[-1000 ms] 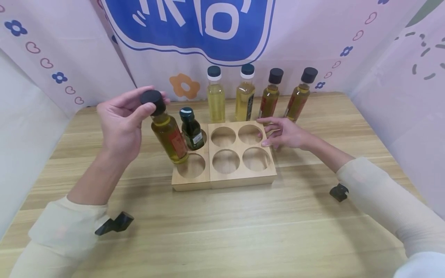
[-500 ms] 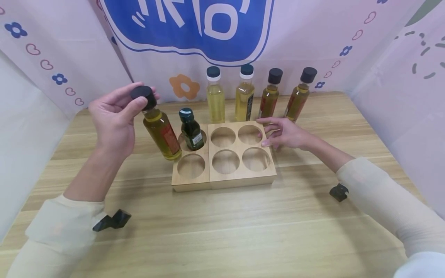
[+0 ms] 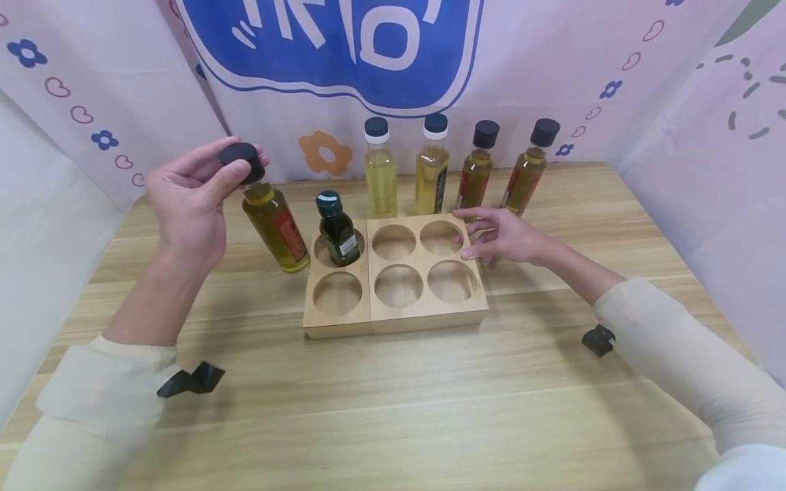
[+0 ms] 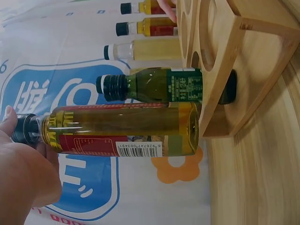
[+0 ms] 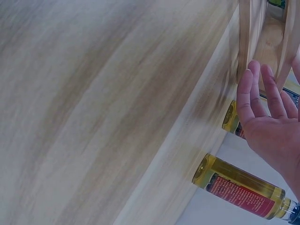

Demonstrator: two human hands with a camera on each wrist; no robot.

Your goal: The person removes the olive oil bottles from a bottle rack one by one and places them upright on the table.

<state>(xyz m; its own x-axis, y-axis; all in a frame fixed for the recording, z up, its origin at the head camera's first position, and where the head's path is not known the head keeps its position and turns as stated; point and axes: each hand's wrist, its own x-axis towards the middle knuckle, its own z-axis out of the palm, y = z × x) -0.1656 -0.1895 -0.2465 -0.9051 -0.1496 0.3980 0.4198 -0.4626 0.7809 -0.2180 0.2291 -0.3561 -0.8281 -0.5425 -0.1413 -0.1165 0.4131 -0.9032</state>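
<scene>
By its black cap, my left hand (image 3: 192, 198) pinches an oil bottle (image 3: 274, 228) with a red label. The bottle hangs just left of the wooden bottle rack (image 3: 399, 317), and in the left wrist view its base is raised off the table. A small dark green bottle (image 3: 338, 230) stands in the rack's far left hole. My right hand (image 3: 506, 235) touches the rack's right end with loosely extended fingers, the index finger at the far corner. In the right wrist view those fingers (image 5: 255, 93) lie against the rack's side, only slightly bent.
Behind the rack stand two pale oil bottles, one clear yellow (image 3: 382, 177) and one with a dark label (image 3: 432, 179). Two red-labelled oil bottles, a nearer-in one (image 3: 475, 179) and a far right one (image 3: 526, 179), stand beside them. A printed cloth (image 3: 522, 68) backs the table.
My left hand has carried the red-labelled oil bottle leftward, from over the rack's near left hole to beside the rack. The right hand and rack have stayed in place.
</scene>
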